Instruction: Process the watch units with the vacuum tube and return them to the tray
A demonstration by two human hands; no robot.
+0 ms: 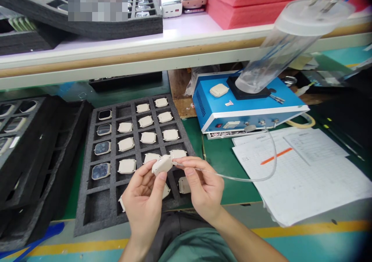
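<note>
My left hand [145, 194] pinches a cream smartwatch case [162, 165] between thumb and fingers, over the near part of a grey foam tray [97, 209]. My right hand [205, 180] closes on the end of a thin clear tube [232, 178], whose tip meets the right edge of the case. From there the tube curves right and up to a port on the front of a blue box [252, 113]. Several cream cases and several dark-screened watches [100, 171] sit in the tray's compartments. My hands hide part of its nearest rows.
Stacked black foam trays [58, 169] stand at the left. On the blue box are another cream case [219, 90] and a clear cylinder [276, 57]. Printed papers [308, 177] lie right. A shelf edge [186, 57] crosses above, carrying trays and red foam blocks [247, 2].
</note>
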